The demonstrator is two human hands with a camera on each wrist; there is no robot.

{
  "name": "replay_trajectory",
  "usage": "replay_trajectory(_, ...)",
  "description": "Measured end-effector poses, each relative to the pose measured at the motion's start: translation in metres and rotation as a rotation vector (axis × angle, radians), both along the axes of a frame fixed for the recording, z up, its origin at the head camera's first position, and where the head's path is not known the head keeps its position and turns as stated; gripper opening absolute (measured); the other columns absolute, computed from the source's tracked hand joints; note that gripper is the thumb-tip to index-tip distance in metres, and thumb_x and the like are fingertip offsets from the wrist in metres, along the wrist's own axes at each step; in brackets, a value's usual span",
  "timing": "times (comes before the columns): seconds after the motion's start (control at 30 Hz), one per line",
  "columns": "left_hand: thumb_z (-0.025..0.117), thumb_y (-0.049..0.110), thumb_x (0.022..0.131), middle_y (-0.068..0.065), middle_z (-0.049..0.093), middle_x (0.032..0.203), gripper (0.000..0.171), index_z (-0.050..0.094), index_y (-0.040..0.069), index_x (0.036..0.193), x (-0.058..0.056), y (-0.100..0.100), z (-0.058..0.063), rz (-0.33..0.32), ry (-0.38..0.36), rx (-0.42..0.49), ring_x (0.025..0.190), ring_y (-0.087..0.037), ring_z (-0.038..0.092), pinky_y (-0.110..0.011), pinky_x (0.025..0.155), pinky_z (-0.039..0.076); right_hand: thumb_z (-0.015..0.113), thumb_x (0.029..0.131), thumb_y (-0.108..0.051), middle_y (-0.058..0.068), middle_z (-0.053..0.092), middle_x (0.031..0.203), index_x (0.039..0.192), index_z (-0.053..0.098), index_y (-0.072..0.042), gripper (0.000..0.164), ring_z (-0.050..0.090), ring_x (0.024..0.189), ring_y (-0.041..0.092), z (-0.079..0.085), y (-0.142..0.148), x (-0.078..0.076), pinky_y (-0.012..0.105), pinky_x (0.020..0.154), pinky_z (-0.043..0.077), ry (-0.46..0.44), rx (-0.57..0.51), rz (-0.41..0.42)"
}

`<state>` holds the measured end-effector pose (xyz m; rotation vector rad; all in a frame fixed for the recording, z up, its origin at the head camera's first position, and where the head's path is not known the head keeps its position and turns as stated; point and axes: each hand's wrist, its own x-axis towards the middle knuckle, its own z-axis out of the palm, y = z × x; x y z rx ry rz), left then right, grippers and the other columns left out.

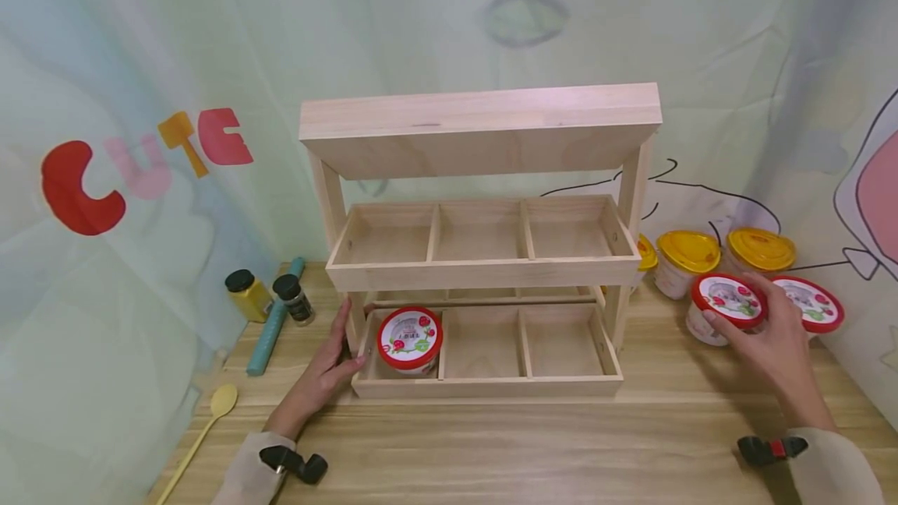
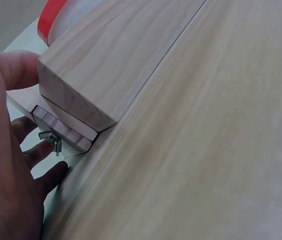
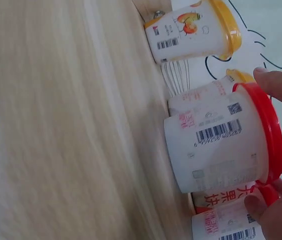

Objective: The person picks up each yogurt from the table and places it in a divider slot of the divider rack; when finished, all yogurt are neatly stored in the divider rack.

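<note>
A two-tier wooden rack (image 1: pixel 484 271) stands on the table, with three compartments in each front tray. My left hand (image 1: pixel 319 384) grips its lower left side, thumb at the tray's corner (image 2: pixel 76 95) and fingers behind the post with a wing nut (image 2: pixel 52 140). One red-lidded cup (image 1: pixel 410 340) sits in the lower tray's left compartment; the other two are bare. Off to the right, my right hand (image 1: pixel 775 333) holds another red-lidded cup (image 3: pixel 221 142) by its lid, thumb and fingers on opposite sides of the rim. A further red-lidded cup (image 1: pixel 814 304) stands right beside it.
Yellow-lidded cups (image 1: pixel 687 256) stand behind the right hand, one partly hidden by the rack. On the left are a yellow jar (image 1: pixel 249 298), a black-capped shaker (image 1: pixel 295 301), a teal stick (image 1: pixel 270 333) and a yellow spoon (image 1: pixel 223 402). A printed curtain (image 1: pixel 449 37) hangs behind.
</note>
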<state>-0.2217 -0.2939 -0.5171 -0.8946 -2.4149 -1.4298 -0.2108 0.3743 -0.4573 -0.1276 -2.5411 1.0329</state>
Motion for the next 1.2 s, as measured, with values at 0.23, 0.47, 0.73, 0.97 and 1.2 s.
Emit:
replay_trajectory(0.23,0.058,0.000,0.100,-0.037,0.028,0.171,0.097,-0.003,0.014,0.173,0.000,-0.001,0.000,0.013,-0.020,-0.018,0.158,0.012,0.020,-0.007,0.122,0.013,0.077,0.099,-0.030,0.033,0.032,0.170,0.168,0.031,-0.011,0.085,0.025,0.150,0.061,-0.003,0.003,-0.006,0.086,0.118,0.019,0.004,0.032,0.014)
replay_trajectory(0.47,0.058,-0.003,0.098,-0.041,0.030,0.168,0.096,-0.001,0.011,0.173,0.000,0.000,0.000,0.009,0.017,-0.003,0.159,0.011,0.020,-0.006,0.122,0.013,0.076,0.099,-0.027,0.029,0.032,0.173,0.161,0.043,-0.005,0.073,0.028,0.150,0.060,-0.010,0.007,-0.010,0.085,0.121,0.017,0.054,0.069,0.053)
replay_trajectory(0.73,0.057,-0.004,0.098,-0.041,0.027,0.169,0.097,-0.002,0.012,0.173,0.001,-0.001,0.000,-0.002,0.005,0.012,0.159,0.012,0.019,-0.005,0.122,0.012,0.075,0.099,-0.024,0.029,0.032,0.173,0.144,0.059,0.002,0.054,0.020,0.158,0.059,-0.016,0.009,-0.012,0.077,0.129,0.001,0.112,0.098,0.108)
replay_trajectory(0.97,0.057,-0.004,0.098,-0.039,0.029,0.169,0.097,-0.002,0.013,0.173,0.000,0.000,0.001,-0.005,0.009,0.011,0.159,0.011,0.020,-0.006,0.122,0.013,0.076,0.098,-0.023,0.029,0.034,0.172,0.142,0.061,0.002,0.053,0.023,0.159,0.058,-0.015,0.008,-0.011,0.079,0.128,0.007,0.127,0.101,0.087)
replay_trajectory(1.2,0.058,-0.005,0.098,-0.040,0.029,0.169,0.098,-0.002,0.012,0.173,0.000,0.000,0.000,-0.013,0.009,0.014,0.160,0.010,0.021,-0.006,0.123,0.014,0.075,0.099,-0.023,0.028,0.035,0.172,0.138,0.064,0.002,0.048,0.024,0.160,0.055,-0.014,0.006,-0.009,0.078,0.129,0.008,0.148,0.091,0.072)
